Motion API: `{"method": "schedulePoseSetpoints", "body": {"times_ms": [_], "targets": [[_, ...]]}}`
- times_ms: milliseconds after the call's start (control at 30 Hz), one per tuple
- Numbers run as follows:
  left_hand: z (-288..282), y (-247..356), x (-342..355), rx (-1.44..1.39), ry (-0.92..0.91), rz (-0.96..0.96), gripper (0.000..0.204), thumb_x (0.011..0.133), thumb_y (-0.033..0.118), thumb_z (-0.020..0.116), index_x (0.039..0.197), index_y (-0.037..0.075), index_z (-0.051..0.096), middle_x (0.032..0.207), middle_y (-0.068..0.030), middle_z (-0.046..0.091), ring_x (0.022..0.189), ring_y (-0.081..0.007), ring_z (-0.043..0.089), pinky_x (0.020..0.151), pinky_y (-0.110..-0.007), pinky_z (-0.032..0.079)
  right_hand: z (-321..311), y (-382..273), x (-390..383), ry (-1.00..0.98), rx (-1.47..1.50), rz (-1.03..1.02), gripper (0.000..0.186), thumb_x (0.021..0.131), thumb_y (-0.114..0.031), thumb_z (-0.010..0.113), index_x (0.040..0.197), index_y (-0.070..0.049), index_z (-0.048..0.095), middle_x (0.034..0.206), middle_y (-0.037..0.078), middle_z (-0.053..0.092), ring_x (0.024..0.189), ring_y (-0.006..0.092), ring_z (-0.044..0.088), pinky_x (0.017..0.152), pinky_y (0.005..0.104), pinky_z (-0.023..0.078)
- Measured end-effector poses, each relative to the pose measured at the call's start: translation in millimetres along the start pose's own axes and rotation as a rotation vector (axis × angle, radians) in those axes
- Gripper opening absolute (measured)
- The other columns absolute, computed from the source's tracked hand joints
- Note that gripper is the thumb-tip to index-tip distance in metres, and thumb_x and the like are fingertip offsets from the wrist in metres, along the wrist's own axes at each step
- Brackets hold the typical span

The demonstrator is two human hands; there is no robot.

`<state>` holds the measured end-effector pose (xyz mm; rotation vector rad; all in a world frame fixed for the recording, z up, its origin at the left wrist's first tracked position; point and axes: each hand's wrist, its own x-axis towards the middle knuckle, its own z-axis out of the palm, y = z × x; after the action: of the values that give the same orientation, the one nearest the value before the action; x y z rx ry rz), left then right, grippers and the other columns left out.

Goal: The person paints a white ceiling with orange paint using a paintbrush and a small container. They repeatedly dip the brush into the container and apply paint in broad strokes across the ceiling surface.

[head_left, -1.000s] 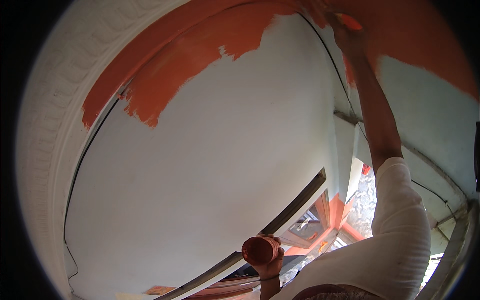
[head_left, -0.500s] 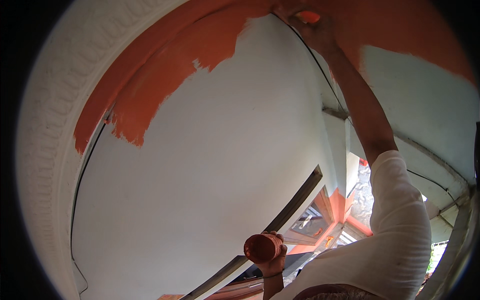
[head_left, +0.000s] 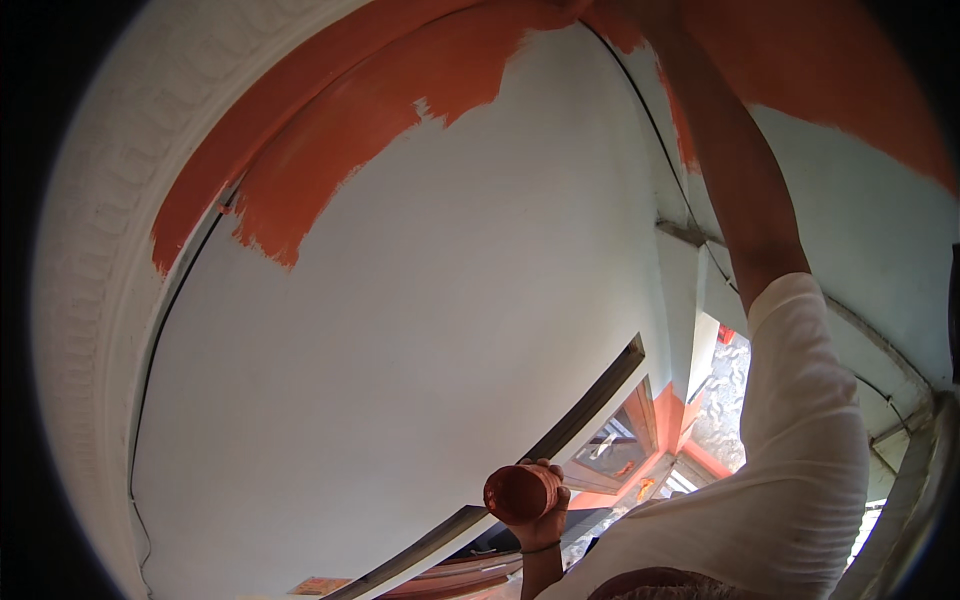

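Filling the near right is a white sleeve [head_left: 800, 400]; low beside it, the left hand [head_left: 546, 526] has its grip clamped round a paint-stained cup [head_left: 520, 494]. Farther off, the right hand [head_left: 647, 10] has shifted to the top edge, mostly cut off, so I cannot tell its grip, and its work at the orange paint [head_left: 400, 90] along the pale wall [head_left: 400, 300] is hidden.

From head height, the fisheye view — left of a side-by-side pair — faced the pale wall [head_left: 380, 300], with the white sleeve [head_left: 800, 400] close by at lower right.
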<state>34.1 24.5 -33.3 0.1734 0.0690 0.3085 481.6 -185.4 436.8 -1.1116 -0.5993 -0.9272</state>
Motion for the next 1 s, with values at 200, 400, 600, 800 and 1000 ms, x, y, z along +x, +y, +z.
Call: {"method": "schedulePoseSetpoints", "body": {"times_ms": [200, 400, 600, 800, 1000], "targets": [[-7, 3, -8, 0.045, 0.036, 0.061, 0.060, 0.094, 0.054, 0.070, 0.131, 0.007, 0.061, 0.134, -0.0163, 0.058, 0.124, -0.0346, 0.055, 0.089, -0.047, 0.061, -2, 11, 3, 0.176, -0.016, -0.148, 0.031, 0.097, -0.015, 0.073, 0.071, 0.002, 0.069, 0.070, 0.011, 0.073, 0.060, 0.0215, 0.069, 0.054, 0.0320, 0.052], [-1, 3, -8, 0.027, 0.051, 0.104, 0.057, 0.096, 0.053, 0.070, 0.132, 0.010, 0.060, 0.128, -0.0172, 0.065, 0.119, -0.0381, 0.063, 0.084, -0.051, 0.065, 11, 53, -13, 0.185, 0.124, -0.310, 0.024, 0.098, -0.007, 0.073, 0.076, 0.000, 0.069, 0.073, 0.007, 0.072, 0.066, 0.0160, 0.068, 0.058, 0.0306, 0.053], [7, 1, -10, -0.023, 0.056, 0.097, 0.054, 0.097, 0.050, 0.069, 0.133, 0.011, 0.060, 0.128, -0.0187, 0.066, 0.119, -0.0386, 0.063, 0.083, -0.051, 0.066, -11, 62, -16, 0.281, 0.206, -0.346, 0.007, 0.097, -0.003, 0.074, 0.092, -0.001, 0.071, 0.092, 0.006, 0.073, 0.087, 0.0148, 0.071, 0.073, 0.0318, 0.059], [-12, 11, -11, 0.035, 0.059, 0.049, 0.061, 0.092, 0.052, 0.072, 0.132, 0.008, 0.057, 0.133, -0.0150, 0.057, 0.125, -0.0354, 0.053, 0.089, -0.050, 0.062, -17, 105, -57, 0.069, -0.110, -0.484, 0.019, 0.091, -0.001, 0.077, 0.110, -0.004, 0.076, 0.099, 0.006, 0.078, 0.091, 0.0169, 0.075, 0.081, 0.0292, 0.061], [-3, 13, -9, -0.040, 0.055, 0.027, 0.059, 0.093, 0.052, 0.072, 0.132, 0.010, 0.058, 0.134, -0.0139, 0.056, 0.129, -0.0345, 0.052, 0.090, -0.051, 0.062, -24, 66, -112, 0.066, -0.200, -0.830, 0.021, 0.084, 0.000, 0.082, 0.101, -0.011, 0.076, 0.109, 0.005, 0.077, 0.097, 0.0207, 0.074, 0.081, 0.0330, 0.061]]}}
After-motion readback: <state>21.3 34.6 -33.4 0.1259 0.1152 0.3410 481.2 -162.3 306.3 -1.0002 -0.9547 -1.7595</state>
